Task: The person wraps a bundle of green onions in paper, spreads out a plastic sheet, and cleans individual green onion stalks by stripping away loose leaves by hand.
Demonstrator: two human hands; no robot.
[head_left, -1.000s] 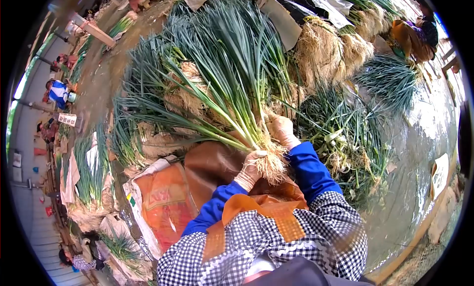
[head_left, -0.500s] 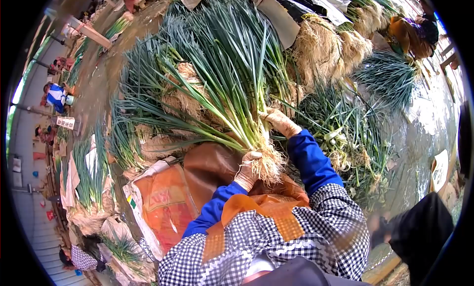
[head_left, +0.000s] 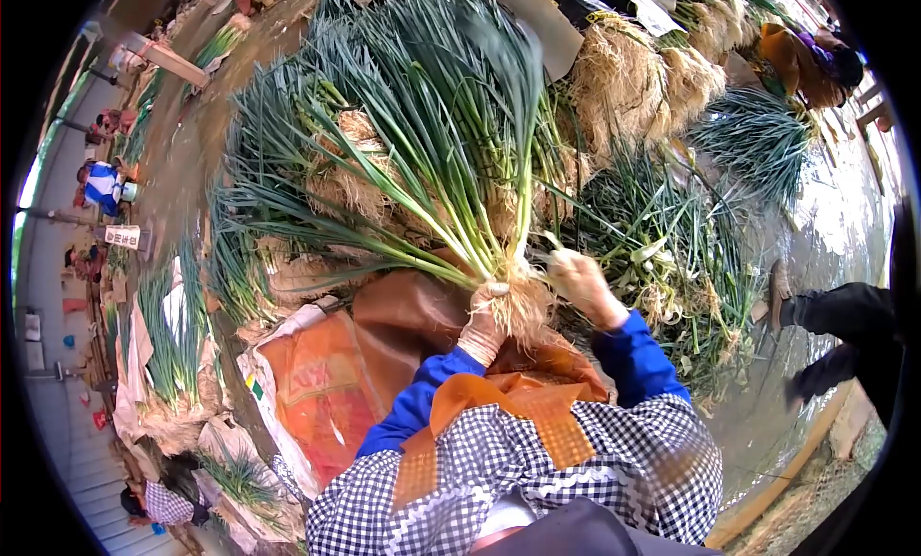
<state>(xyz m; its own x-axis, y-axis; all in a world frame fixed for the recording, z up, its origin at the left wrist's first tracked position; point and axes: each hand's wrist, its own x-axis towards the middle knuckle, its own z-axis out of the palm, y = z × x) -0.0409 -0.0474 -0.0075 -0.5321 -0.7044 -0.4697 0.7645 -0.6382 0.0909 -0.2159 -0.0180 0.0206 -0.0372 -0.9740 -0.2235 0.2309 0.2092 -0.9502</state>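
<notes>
Where gripped by the left hand [head_left: 484,316]: at the root end of the fan-shaped bundle of long green-leaved, pale-stalked onions [head_left: 477,237].
Left hand's hold: clenched around the base, on the bundle's left side, thumb laid against the stringy straw-coloured roots [head_left: 524,311].
Bundle: slanting away from the body, leaves spread outward, root tuft between both hands and turned toward the body.
Right hand [head_left: 582,283]: fingers bent, just right of the bundle's root end, close to a thin pale strip [head_left: 550,243]; whether pinched on that strip, cannot tell.
Beyond the bundle: a large heap of dark-green onions with tan roots [head_left: 288,124], partly covered by the bundle's leaves.
Right of the bundle: a tangled heap of loose green leaves and pale scraps [head_left: 662,254].
Below the bundle: a glossy brown apron [head_left: 408,311] across the lap.
Lower left of the bundle: a flat orange-and-white sack [head_left: 321,383].
Far right of the bundle: a passer-by's dark trouser leg [head_left: 835,311], near wet grey flooring [head_left: 835,235].
</notes>
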